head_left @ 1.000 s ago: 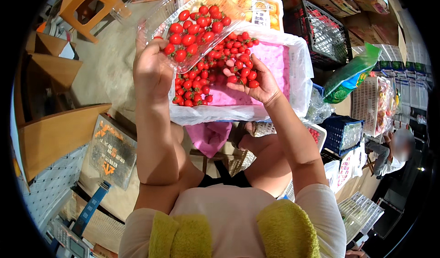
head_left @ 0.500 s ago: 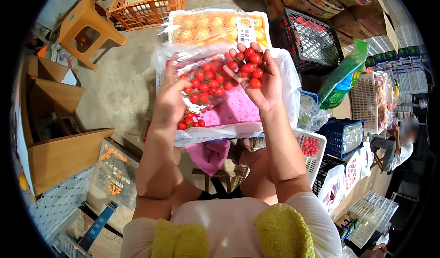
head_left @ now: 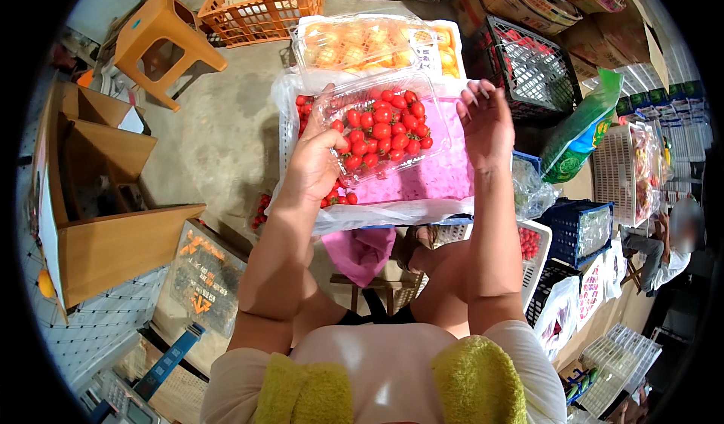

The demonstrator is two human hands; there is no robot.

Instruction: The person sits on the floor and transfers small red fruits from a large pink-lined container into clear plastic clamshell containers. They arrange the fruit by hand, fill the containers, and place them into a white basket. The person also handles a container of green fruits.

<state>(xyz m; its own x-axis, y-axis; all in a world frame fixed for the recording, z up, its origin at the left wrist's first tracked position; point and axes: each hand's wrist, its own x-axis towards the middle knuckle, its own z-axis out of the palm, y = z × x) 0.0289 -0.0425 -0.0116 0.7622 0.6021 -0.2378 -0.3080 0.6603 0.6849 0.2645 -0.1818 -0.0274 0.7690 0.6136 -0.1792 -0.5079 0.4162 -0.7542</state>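
Moved rightward and emptied since half a second ago, the right hand hovers open above the right side of a white-lined crate. Beyond its far edge, a white tray of orange fruit shows a label with dark writing. Over the crate's middle, the left hand grips the left side of a clear tub of red tomatoes.

A stool stands near an orange crate.
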